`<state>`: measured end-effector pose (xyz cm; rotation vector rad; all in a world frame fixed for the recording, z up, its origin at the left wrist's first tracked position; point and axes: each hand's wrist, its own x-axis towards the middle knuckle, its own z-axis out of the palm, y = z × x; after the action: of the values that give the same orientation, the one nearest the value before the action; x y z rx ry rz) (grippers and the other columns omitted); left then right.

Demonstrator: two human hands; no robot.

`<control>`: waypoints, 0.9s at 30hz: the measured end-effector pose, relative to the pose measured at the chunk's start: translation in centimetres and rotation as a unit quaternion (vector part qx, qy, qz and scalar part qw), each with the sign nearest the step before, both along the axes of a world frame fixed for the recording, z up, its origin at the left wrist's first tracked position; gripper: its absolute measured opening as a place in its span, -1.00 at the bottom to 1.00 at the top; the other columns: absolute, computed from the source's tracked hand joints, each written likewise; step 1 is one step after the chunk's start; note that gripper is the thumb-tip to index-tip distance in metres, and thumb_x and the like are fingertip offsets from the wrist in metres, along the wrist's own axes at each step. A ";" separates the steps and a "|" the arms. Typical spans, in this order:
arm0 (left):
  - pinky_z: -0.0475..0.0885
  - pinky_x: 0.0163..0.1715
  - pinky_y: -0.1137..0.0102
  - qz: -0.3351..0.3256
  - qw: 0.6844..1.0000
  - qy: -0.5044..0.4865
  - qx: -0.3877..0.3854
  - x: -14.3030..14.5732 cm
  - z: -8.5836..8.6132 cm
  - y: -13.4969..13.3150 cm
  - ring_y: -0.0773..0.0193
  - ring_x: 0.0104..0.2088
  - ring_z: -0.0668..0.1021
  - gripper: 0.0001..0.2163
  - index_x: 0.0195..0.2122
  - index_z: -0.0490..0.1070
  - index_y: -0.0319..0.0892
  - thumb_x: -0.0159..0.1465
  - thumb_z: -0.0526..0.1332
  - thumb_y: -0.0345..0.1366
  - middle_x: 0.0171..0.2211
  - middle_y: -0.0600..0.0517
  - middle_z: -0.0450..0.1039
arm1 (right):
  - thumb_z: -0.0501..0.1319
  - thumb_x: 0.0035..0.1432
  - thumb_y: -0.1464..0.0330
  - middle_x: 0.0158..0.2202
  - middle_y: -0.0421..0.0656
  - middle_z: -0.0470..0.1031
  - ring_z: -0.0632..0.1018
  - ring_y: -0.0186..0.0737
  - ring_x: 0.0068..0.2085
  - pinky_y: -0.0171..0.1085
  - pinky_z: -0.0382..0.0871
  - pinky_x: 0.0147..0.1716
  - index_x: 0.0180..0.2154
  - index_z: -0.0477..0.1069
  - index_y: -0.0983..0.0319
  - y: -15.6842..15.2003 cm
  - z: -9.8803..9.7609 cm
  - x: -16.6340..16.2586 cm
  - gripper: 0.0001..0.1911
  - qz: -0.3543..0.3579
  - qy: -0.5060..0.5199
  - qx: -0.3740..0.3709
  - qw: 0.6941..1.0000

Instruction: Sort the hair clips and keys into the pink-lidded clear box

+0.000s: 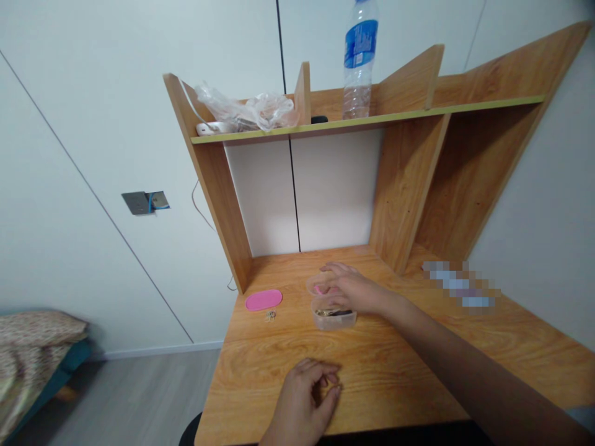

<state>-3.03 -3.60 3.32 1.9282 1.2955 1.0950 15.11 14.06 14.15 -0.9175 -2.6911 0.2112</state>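
Observation:
My right hand [351, 288] reaches across the wooden desk [400, 365] and rests on two small clear plastic containers. The near container [332, 317] holds dark and metallic small items; the far container [316, 285] shows something pink inside. Its fingers are curled over the far one. My left hand [304, 402] lies at the desk's front edge with thumb and fingers pinched together; what they pinch is too small to make out. A pink oval lid [263, 300] lies on the desk to the left, with a small metal piece [270, 316] just in front of it.
A wooden hutch stands on the desk, its shelf [367, 119] carrying a water bottle [359, 59], a crumpled plastic bag [251, 111] and a white object. White wall panels lie behind. A bed corner [32, 359] is at the lower left.

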 end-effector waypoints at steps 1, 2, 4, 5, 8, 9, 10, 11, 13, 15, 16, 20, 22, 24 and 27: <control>0.45 -0.23 0.36 -0.001 1.000 0.000 0.001 0.0 0.0 0.0 0.19 -0.28 0.58 -0.76 -0.08 0.58 -0.11 0.25 0.25 -0.41 -0.30 -0.04 0.59 | 0.30 0.23 0.24 0.24 -0.02 0.35 0.25 0.04 0.31 0.00 0.10 0.26 -0.09 0.61 0.12 -0.5 0.2 0.2 -0.76 -0.005 0.012 0.003 1.000; 0.45 -0.23 0.36 -0.002 1.000 -0.001 0.001 0.0 -0.1 0.0 0.19 -0.29 0.58 -0.76 -0.08 0.58 -0.11 0.24 0.25 -0.42 -0.31 -0.03 0.59 | 0.26 0.27 0.25 0.23 -0.03 0.35 0.25 0.01 0.31 -0.02 0.11 0.27 -0.05 0.59 0.11 -1.1 0.4 0.5 -0.76 -0.012 0.026 0.007 1.000; 0.44 -0.22 0.36 -0.002 1.000 -0.001 0.005 -0.1 -0.1 -0.1 0.19 -0.28 0.58 -0.76 -0.09 0.57 -0.11 0.24 0.25 -0.44 -0.31 -0.03 0.59 | 0.22 0.31 0.27 0.24 -0.07 0.35 0.25 -0.04 0.31 -0.05 0.13 0.28 -0.03 0.57 0.09 -2.7 0.3 1.2 -0.76 -0.026 0.053 0.012 0.998; 0.44 -0.21 0.36 -0.002 1.000 -0.002 0.008 0.0 -0.1 -0.1 0.19 -0.27 0.58 -0.76 -0.10 0.57 -0.11 0.24 0.25 -0.44 -0.32 -0.02 0.58 | 0.21 0.31 0.28 0.24 -0.08 0.34 0.25 -0.06 0.32 -0.06 0.12 0.29 -0.03 0.57 0.09 -3.5 -0.1 1.6 -0.76 -0.035 0.067 0.014 0.997; 0.43 -0.20 0.35 -0.005 1.000 -0.003 0.011 0.1 0.0 0.0 0.19 -0.27 0.58 -0.76 -0.12 0.57 -0.10 0.23 0.24 -0.46 -0.32 0.00 0.59 | 0.18 0.31 0.33 0.26 -0.02 0.28 0.28 -0.05 0.30 -0.04 0.18 0.28 0.05 0.48 0.15 -6.4 -2.4 2.6 -0.70 -0.081 0.107 0.016 0.991; 0.43 -0.21 0.35 -0.007 1.000 0.000 0.010 0.1 0.1 0.0 0.19 -0.28 0.58 -0.76 -0.13 0.57 -0.09 0.22 0.24 -0.47 -0.32 0.01 0.60 | 0.16 0.31 0.34 0.26 0.01 0.27 0.30 -0.03 0.29 -0.01 0.19 0.28 0.12 0.42 0.16 -7.3 -3.5 3.0 -0.65 -0.098 0.118 0.017 0.988; 0.43 -0.21 0.35 -0.006 1.000 0.003 0.009 0.1 0.2 0.0 0.19 -0.28 0.58 -0.77 -0.14 0.57 -0.09 0.22 0.24 -0.47 -0.32 0.01 0.60 | 0.15 0.31 0.34 0.27 0.02 0.25 0.30 -0.03 0.29 0.02 0.19 0.28 0.20 0.32 0.16 -8.1 -4.8 3.3 -0.57 -0.120 0.132 0.017 0.984; 0.43 -0.22 0.36 -0.006 1.000 0.007 0.009 0.2 0.4 0.0 0.20 -0.29 0.58 -0.78 -0.16 0.57 -0.09 0.22 0.24 -0.48 -0.32 0.01 0.60 | 0.14 0.31 0.34 0.27 0.01 0.25 0.30 -0.04 0.29 0.02 0.19 0.29 0.25 0.23 0.15 -9.0 -6.2 3.5 -0.50 -0.147 0.158 0.020 0.976; 0.43 -0.23 0.36 -0.004 1.000 0.018 0.007 0.2 0.6 0.0 0.20 -0.30 0.58 -0.80 -0.19 0.57 -0.09 0.22 0.24 -0.47 -0.33 0.01 0.59 | 0.14 0.29 0.31 0.29 0.01 0.23 0.28 0.00 0.31 0.06 0.19 0.29 0.30 0.11 0.14 -10.5 -8.7 3.7 -0.42 -0.191 0.181 0.029 0.964; 0.44 -0.23 0.35 -0.001 1.000 0.025 0.012 0.1 0.7 0.0 0.18 -0.29 0.58 -0.84 -0.23 0.56 -0.10 0.24 0.24 -0.46 -0.32 0.00 0.60 | 0.15 0.27 0.30 0.26 0.05 0.27 0.31 0.06 0.28 0.09 0.22 0.26 0.29 0.11 0.16 -11.8 -10.8 3.7 -0.41 -0.233 0.182 0.038 0.955; 0.45 -0.21 0.33 0.003 0.999 0.028 0.019 0.1 0.6 0.0 0.17 -0.27 0.58 -0.85 -0.23 0.56 -0.10 0.25 0.24 -0.44 -0.30 -0.01 0.60 | 0.16 0.26 0.30 0.25 0.06 0.29 0.33 0.09 0.27 0.09 0.24 0.25 0.28 0.14 0.18 -12.3 -11.5 3.6 -0.41 -0.245 0.173 0.042 0.953; 0.45 -0.02 0.17 0.073 0.991 0.091 0.057 0.0 0.0 0.2 0.04 -0.08 0.57 -0.82 -0.14 0.57 -0.12 0.31 0.19 -0.37 -0.13 -0.12 0.59 | 0.22 0.20 0.23 0.21 0.08 0.36 0.35 0.17 0.24 0.13 0.24 0.22 0.16 0.36 0.21 -13.4 -12.8 2.9 -0.50 -0.252 0.104 0.043 0.961; 0.39 0.09 0.05 0.128 0.977 0.156 0.066 0.2 -0.4 0.3 -0.05 0.05 0.52 -0.76 -0.04 0.57 -0.13 0.31 0.19 -0.32 0.04 -0.17 0.53 | 0.22 0.20 0.21 0.21 0.08 0.37 0.36 0.17 0.24 0.14 0.21 0.23 0.12 0.42 0.20 -13.5 -12.9 2.7 -0.53 -0.252 0.076 0.046 0.964; 0.27 0.22 -0.05 0.165 0.960 0.214 0.070 0.5 -0.8 0.2 -0.14 0.21 0.40 -0.65 0.10 0.51 -0.12 0.30 0.20 -0.25 0.24 -0.16 0.38 | 0.19 0.22 0.20 0.22 0.07 0.37 0.35 0.15 0.24 0.13 0.19 0.23 0.13 0.42 0.20 -13.4 -12.9 2.6 -0.53 -0.253 0.060 0.050 0.964; 0.01 0.31 -0.18 0.181 0.942 0.278 0.055 0.7 -1.3 0.2 -0.22 0.36 0.18 -0.51 0.27 0.36 -0.04 0.30 0.20 -0.16 0.39 -0.07 0.15 | 0.17 0.24 0.18 0.22 0.06 0.37 0.35 0.15 0.24 0.13 0.20 0.22 0.13 0.42 0.19 -13.3 -12.9 2.5 -0.53 -0.253 0.047 0.055 0.965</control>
<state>-2.29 -3.38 2.02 2.2359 1.9958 0.8150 17.66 0.77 1.28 -1.4704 -2.2622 -0.0066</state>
